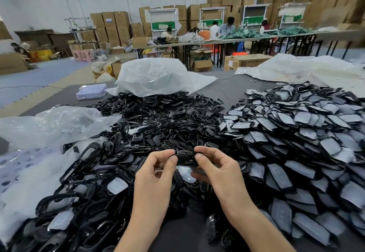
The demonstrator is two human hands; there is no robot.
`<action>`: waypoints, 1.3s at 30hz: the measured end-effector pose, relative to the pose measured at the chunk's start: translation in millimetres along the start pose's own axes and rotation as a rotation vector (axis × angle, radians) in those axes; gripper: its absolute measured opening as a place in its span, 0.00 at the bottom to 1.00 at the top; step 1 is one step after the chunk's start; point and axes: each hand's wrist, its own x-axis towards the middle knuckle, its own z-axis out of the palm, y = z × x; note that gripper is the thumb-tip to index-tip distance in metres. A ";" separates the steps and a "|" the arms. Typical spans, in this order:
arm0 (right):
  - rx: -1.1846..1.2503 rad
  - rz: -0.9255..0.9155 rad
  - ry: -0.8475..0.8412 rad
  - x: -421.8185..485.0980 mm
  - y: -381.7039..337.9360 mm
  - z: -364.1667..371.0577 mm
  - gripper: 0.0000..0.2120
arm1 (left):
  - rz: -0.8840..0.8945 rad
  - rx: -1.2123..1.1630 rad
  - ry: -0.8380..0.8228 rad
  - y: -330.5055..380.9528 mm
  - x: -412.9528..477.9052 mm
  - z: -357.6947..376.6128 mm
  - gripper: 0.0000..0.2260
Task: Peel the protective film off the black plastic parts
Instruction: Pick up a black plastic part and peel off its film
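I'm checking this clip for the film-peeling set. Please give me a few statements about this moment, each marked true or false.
1. The left hand and the right hand pinch one black part between them. True.
2. The film-covered pile lies to the left of the hands. False: it lies to their right.
3. A white plastic bag lies on the table beyond the black piles. True.
4. The lilac tray sits just in front of the wrists. False: it sits at the far left of the table, beside the white plastic bag.
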 end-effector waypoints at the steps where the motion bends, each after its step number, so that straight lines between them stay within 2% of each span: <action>1: -0.001 -0.003 -0.004 -0.5 -0.7 -0.3 0.07 | -0.010 -0.013 -0.003 -0.4 0.2 -0.2 0.06; 5: -0.018 -0.009 -0.069 -4.1 -3.0 1.1 0.09 | -0.051 -0.069 -0.018 -3.8 2.9 -1.6 0.06; 10: -0.029 0.000 -0.108 -5.2 -6.2 0.0 0.09 | -0.172 -0.226 -0.127 -4.6 6.0 -2.8 0.06; 18: -0.061 -0.023 -0.138 -6.6 -6.5 -1.0 0.09 | -0.184 -0.181 -0.204 -1.2 4.8 -3.9 0.07; 23: -0.043 -0.009 -0.132 -6.0 -6.8 -1.7 0.09 | 0.003 0.050 -0.173 -2.9 1.1 -1.9 0.10; 28: -0.023 -0.014 -0.140 -1.8 -5.4 -4.6 0.09 | 0.041 0.093 -0.157 -4.7 2.3 -2.8 0.12; 33: -0.193 -0.043 -0.212 -2.1 4.6 -4.6 0.09 | 0.125 0.260 -0.099 -5.7 -3.9 1.4 0.12; 36: -0.328 -0.092 -0.098 3.9 7.7 -11.0 0.08 | 0.220 0.455 -0.063 -6.8 -0.9 -4.5 0.07; 39: -0.355 -0.140 0.039 11.3 5.1 -20.6 0.06 | 0.335 0.699 -0.138 -9.9 -0.8 -7.7 0.14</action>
